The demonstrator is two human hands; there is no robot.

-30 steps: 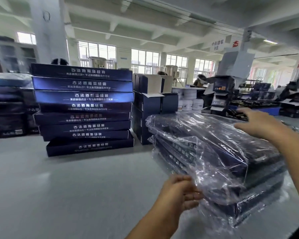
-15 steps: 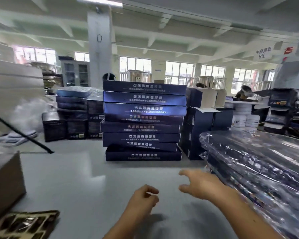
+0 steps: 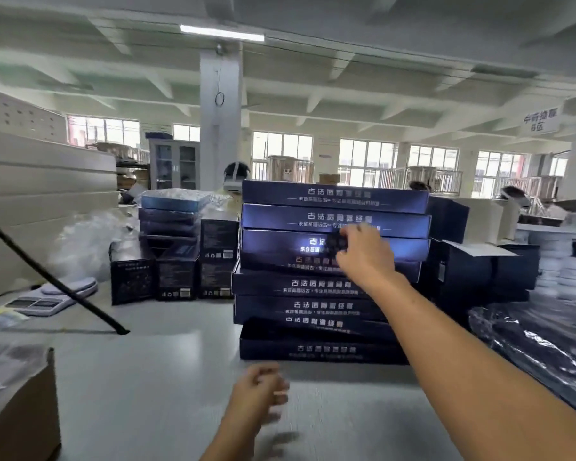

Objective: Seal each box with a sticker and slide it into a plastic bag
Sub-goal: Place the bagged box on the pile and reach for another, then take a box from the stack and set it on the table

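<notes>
Your right hand [image 3: 363, 254] risen from surface [image 3: 163, 377] to blue box stack [image 3: 313, 307] straight ahead, long edges crosswise; left hand [image 3: 260, 390] lower, farther. Both blurred: grip cannot tell.

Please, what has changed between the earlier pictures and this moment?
Both hands left the bagged boxes on the right. The right hand moved forward to the stack of blue boxes and now reaches its third box from the top; whether it grips is unclear. The left hand released the plastic and hangs over the table, blurred. The stack itself stayed as it was.
</notes>
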